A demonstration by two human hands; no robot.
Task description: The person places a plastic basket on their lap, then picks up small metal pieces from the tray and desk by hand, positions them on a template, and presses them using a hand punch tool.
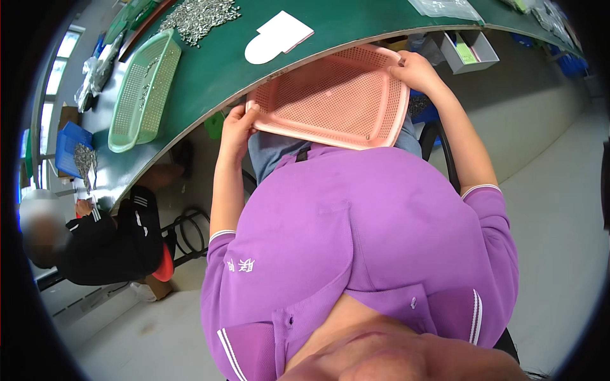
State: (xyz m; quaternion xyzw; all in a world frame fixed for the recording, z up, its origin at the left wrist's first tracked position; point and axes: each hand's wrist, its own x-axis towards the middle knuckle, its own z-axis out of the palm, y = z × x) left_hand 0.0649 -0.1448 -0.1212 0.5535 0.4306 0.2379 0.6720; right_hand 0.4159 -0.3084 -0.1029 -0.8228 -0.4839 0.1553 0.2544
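A pink perforated plastic basket is held over my lap, tipped so that its inside shows. Its far edge reaches to the table's front edge. My left hand grips the basket's left end, thumb on top of the rim. At the far right corner, my right hand has its fingers closed on the rim. Only a tiny speck shows inside the basket, low on its near side.
On the green table lie a heap of small metal parts, a white card and a pale green basket with a few parts. A person in black sits at the left. A grey open box hangs below the tabletop.
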